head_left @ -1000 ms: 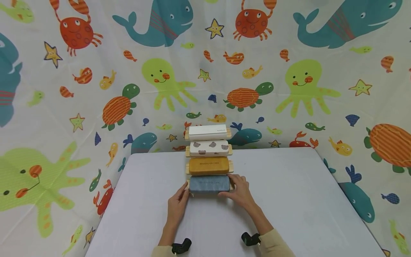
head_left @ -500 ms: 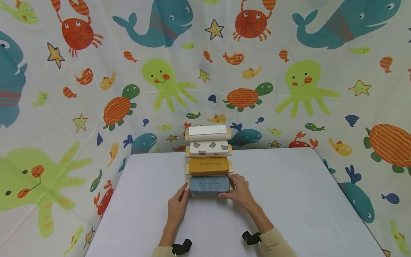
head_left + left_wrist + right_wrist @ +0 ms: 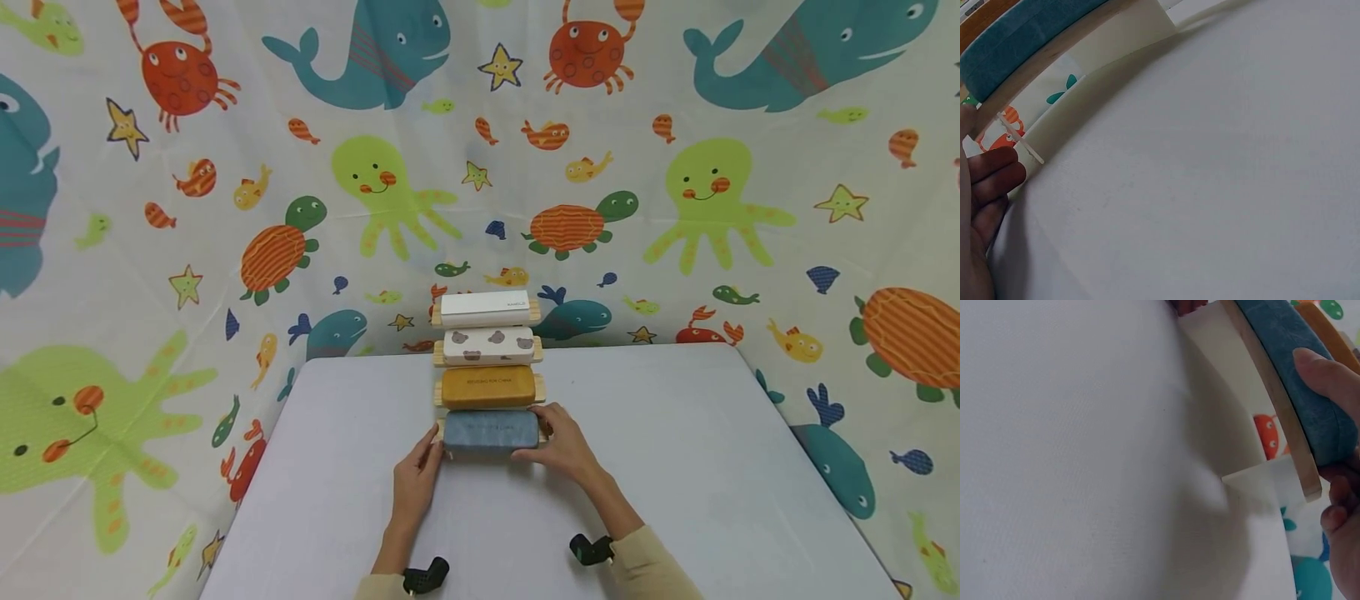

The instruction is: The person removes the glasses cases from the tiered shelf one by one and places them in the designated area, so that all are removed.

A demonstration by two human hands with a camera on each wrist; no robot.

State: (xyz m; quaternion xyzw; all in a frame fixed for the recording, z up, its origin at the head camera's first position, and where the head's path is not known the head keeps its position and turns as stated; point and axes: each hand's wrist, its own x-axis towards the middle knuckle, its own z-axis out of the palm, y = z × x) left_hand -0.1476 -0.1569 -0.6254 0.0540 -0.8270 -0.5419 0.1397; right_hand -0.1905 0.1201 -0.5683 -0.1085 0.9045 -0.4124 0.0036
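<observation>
A blue glasses case point(image 3: 491, 430) lies on the lowest step of a stepped wooden rack point(image 3: 439, 398). My right hand point(image 3: 558, 442) grips the case at its right end. In the right wrist view its thumb point(image 3: 1319, 369) presses on the blue side, with the other fingers partly hidden behind. At the opposite end my left hand point(image 3: 417, 477) holds the rack's left tip between thumb and fingers. Curled fingers point(image 3: 999, 175) show below the wooden board point(image 3: 1041, 56) in the left wrist view; the exact contact there is mostly out of frame.
Behind the blue case, one per higher step, sit a mustard case point(image 3: 487, 388), a bear-print case point(image 3: 489, 346) and a white case point(image 3: 484, 309). The rack stands on a white table point(image 3: 660, 467), near a sea-animal curtain point(image 3: 480, 100) at the back.
The right hand and forearm have shifted very slightly, and the blue case has edged a touch to the right. The left hand stays almost in place.
</observation>
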